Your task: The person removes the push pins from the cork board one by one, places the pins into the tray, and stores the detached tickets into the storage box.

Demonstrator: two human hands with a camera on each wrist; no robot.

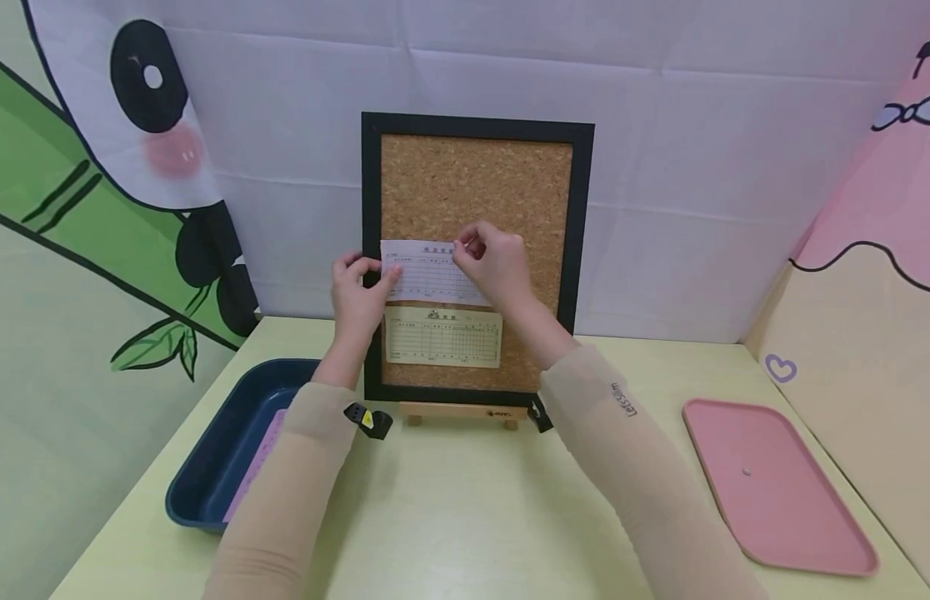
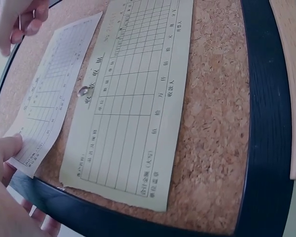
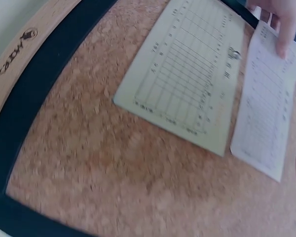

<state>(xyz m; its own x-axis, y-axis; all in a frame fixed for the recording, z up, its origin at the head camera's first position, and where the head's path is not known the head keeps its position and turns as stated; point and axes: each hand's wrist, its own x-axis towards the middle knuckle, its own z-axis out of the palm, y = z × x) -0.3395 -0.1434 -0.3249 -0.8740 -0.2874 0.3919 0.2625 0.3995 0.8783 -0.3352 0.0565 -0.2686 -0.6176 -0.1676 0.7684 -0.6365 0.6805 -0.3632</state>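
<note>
A white receipt slip (image 1: 427, 279) lies against the framed corkboard (image 1: 476, 183), above a pale yellow receipt slip (image 1: 444, 340). My left hand (image 1: 357, 302) grips the white slip's left end, thumb on its face and fingers behind, beside the black frame. The left wrist view shows that end lifted and bent. Over the white slip's upper edge is my right hand (image 1: 498, 265), its thumb and index finger brought close together; I cannot tell whether something small sits between them. A clear-headed pin (image 2: 83, 91) stands at the yellow slip's top edge.
The corkboard stands upright on a wooden easel (image 1: 465, 412). To the left, a dark blue tray (image 1: 182, 492) contains a pink-purple slip (image 1: 258, 458). At the right lies a pink tray (image 1: 795, 500) with a small round thing (image 1: 746, 472) on it. A printed cloth hangs behind.
</note>
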